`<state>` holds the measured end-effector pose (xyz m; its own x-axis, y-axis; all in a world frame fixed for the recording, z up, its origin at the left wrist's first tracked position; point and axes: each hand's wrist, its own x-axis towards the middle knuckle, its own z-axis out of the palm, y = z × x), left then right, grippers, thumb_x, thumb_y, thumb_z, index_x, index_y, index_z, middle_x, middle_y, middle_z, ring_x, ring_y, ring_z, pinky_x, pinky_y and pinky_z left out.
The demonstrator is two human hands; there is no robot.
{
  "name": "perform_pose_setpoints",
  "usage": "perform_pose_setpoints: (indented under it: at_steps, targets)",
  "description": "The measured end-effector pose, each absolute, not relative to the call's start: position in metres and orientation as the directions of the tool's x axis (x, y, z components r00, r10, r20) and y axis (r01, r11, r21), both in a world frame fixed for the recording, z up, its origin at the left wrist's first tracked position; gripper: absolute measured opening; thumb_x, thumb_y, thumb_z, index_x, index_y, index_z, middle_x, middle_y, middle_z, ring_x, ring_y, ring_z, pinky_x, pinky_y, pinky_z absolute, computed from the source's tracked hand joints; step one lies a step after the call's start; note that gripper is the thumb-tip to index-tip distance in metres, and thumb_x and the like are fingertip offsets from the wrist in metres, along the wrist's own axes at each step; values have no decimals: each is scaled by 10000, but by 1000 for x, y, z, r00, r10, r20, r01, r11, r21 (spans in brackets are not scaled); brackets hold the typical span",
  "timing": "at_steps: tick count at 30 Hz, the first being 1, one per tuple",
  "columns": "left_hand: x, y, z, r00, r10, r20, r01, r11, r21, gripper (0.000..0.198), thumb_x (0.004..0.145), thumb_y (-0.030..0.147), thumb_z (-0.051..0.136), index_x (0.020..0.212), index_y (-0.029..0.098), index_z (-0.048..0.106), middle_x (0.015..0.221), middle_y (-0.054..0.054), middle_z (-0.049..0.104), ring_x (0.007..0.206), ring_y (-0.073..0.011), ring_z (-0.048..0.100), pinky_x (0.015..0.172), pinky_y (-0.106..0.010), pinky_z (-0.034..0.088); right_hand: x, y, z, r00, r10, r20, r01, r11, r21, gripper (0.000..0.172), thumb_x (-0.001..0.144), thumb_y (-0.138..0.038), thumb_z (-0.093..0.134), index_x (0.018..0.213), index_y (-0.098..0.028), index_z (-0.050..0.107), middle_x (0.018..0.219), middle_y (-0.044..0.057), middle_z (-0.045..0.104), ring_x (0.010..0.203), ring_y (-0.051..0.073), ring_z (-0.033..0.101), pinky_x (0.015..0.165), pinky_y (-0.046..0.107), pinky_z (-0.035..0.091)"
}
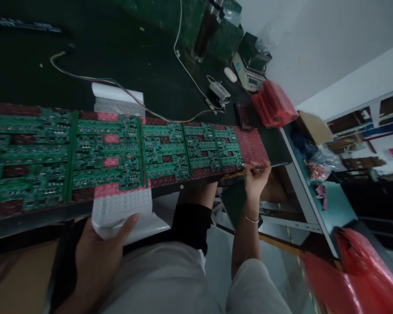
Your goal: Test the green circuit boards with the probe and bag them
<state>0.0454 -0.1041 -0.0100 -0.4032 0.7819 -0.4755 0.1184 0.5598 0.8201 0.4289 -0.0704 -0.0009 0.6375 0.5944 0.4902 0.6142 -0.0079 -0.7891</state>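
A row of several green circuit boards [163,146] lies on a long strip of pink bubble wrap [253,146] along the table's front edge. Under the wrap runs a white plastic sheet [122,207], showing bright through gaps between the boards and sticking out at the back. My left hand [100,250] grips the sheet's front end, which hangs over the edge, thumb on top. At the right end of the row, my right hand [256,179] pinches the front edge of the bubble wrap. Some of its fingertips are hidden.
A thin multicoloured cable [101,80] crosses behind the boards and over the white sheet. Farther back stand a dark bottle [206,32], a white adapter [220,91] and a scale [249,74]. Red bubble-wrap packs [273,104] sit at the right corner.
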Motion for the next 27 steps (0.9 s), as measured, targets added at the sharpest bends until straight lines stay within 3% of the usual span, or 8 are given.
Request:
perform_pose_setpoints:
  at_steps: [5, 11, 16, 18, 23, 27]
  targets:
    - [47, -97, -1, -417, 757, -503, 167, 608, 776, 498, 533, 517, 795, 962, 273, 732, 1037, -25, 786, 1069, -368, 702, 989, -526, 536, 422, -66, -11, 632, 619, 466, 608, -23, -794, 597, 778, -331, 698, 1291, -223, 411, 1031, 21, 551, 725, 104, 657, 812, 303, 573]
    - [50, -95, 7, -452, 729, -513, 218, 649, 729, 478, 569, 540, 776, 982, 304, 729, 1020, -12, 788, 1056, -365, 710, 986, -541, 539, 415, -62, -7, 575, 629, 524, 734, -113, -670, 585, 837, -259, 638, 1363, -208, 389, 1004, 45, 592, 739, 139, 670, 763, 308, 575]
    - [46, -98, 2, -438, 755, -489, 240, 622, 745, 430, 602, 537, 773, 966, 314, 722, 1052, 14, 786, 1093, -366, 701, 1028, -558, 514, 410, -62, -2, 502, 628, 594, 824, -139, -550, 642, 848, -270, 651, 1416, -141, 380, 1248, 202, 535, 882, 215, 675, 944, 486, 549]
    - [44, -99, 0, -443, 757, -480, 275, 625, 731, 388, 624, 531, 775, 953, 333, 720, 1036, 39, 787, 1083, -366, 704, 1012, -563, 524, 405, -64, -2, 487, 603, 632, 837, -117, -534, 642, 892, -287, 622, 1451, -142, 342, 1298, 221, 521, 916, 221, 685, 975, 500, 538]
    - [40, -102, -7, -388, 772, -504, 278, 619, 734, 392, 686, 491, 801, 1049, 374, 710, 1075, 70, 780, 1127, -364, 687, 1049, -574, 498, 396, -74, -4, 435, 632, 641, 857, -71, -511, 571, 968, -237, 473, 1498, -169, 273, 1268, 198, 566, 902, 189, 723, 891, 406, 586]
    - [39, -103, -9, -394, 777, -491, 223, 599, 769, 416, 683, 483, 821, 1070, 370, 718, 1090, 66, 778, 1131, -359, 685, 1048, -563, 501, 405, -68, 7, 472, 683, 557, 783, -35, -621, 632, 947, -261, 527, 1511, -202, 247, 1247, 156, 564, 801, 144, 712, 746, 312, 595]
